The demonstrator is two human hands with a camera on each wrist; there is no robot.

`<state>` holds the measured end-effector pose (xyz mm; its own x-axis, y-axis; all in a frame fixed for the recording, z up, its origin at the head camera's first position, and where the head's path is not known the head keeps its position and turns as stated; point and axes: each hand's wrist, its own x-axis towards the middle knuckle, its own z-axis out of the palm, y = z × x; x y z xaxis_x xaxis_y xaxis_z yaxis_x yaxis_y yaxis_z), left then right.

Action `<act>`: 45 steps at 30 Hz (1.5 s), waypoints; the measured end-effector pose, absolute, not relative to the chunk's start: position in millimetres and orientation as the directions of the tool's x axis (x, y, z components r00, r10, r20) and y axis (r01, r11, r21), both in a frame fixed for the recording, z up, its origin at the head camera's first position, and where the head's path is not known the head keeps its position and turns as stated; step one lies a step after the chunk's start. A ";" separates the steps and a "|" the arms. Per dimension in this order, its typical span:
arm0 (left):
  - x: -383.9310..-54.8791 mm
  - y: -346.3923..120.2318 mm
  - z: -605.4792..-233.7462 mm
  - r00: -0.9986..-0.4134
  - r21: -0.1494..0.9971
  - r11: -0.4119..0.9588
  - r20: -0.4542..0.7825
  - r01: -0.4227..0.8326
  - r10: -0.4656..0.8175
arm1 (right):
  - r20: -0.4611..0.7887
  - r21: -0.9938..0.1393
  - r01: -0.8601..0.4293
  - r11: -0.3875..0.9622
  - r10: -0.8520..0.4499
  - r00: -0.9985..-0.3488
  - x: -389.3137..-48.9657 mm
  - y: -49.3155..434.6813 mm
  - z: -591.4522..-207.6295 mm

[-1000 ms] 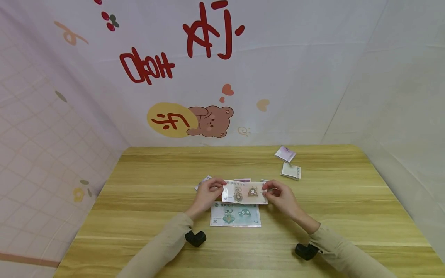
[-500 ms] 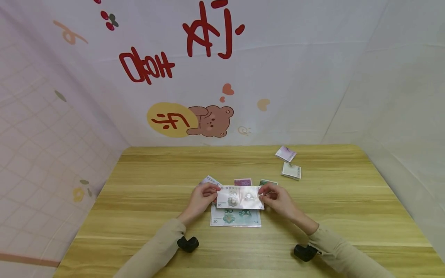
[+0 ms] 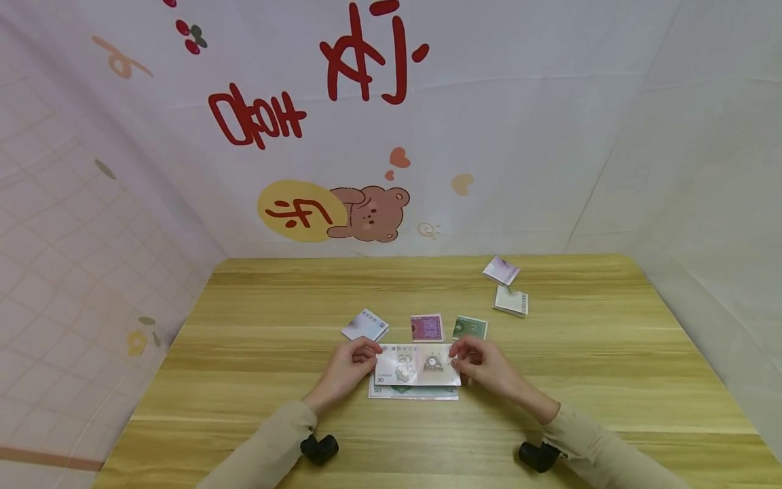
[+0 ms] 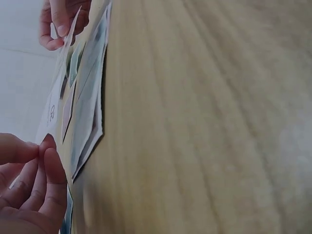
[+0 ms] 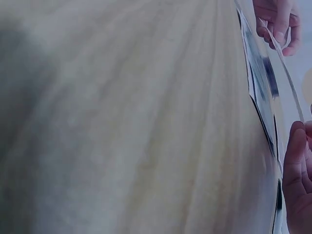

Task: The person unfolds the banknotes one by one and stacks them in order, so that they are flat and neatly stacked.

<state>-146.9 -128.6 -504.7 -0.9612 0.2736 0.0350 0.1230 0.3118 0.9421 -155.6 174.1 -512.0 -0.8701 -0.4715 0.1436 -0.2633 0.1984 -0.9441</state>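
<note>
A pale play banknote printed 20 (image 3: 418, 367) is stretched between both hands in the head view. My left hand (image 3: 343, 368) pinches its left end with thumb and fingertips. At the right end, the thumb and fingers of my right hand (image 3: 487, 365) pinch it likewise. Beneath it, a greenish banknote printed 50 (image 3: 427, 393) lies on the table, mostly covered in this view. From the side, in the left wrist view, the held banknote (image 4: 52, 109) stands tilted, with a gap between it and the notes on the table (image 4: 92, 107).
Just beyond the hands lie a folded pale violet note (image 3: 365, 324), a purple note (image 3: 427, 329) and a green note (image 3: 470, 327). Two more folded notes, one violet (image 3: 502, 270) and one whitish (image 3: 511, 300), lie farther back right on the wooden table (image 3: 275, 292).
Both hands have brought the 20 note toward the person and slightly left, over the 50 note. The folded notes behind it have come into view.
</note>
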 end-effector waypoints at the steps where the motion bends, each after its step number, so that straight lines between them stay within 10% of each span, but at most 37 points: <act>1: -146.0 -129.0 -505.0 -0.960 0.940 0.316 0.041 0.130 0.276 | 0.145 -0.944 -0.265 0.196 -0.477 -0.867 -155.0 173.5 -512.8; 45: -140.5 -127.8 -507.0 -0.956 0.826 0.530 0.036 0.193 0.293 | 0.101 -0.778 -0.403 0.483 -0.536 -0.838 -160.1 160.8 -520.6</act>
<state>-140.5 -127.8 -507.0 -0.9555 0.2927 0.0357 0.1932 0.5302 0.8256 -160.1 160.8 -520.6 -0.8382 -0.5360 0.1011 -0.4027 0.4830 -0.7775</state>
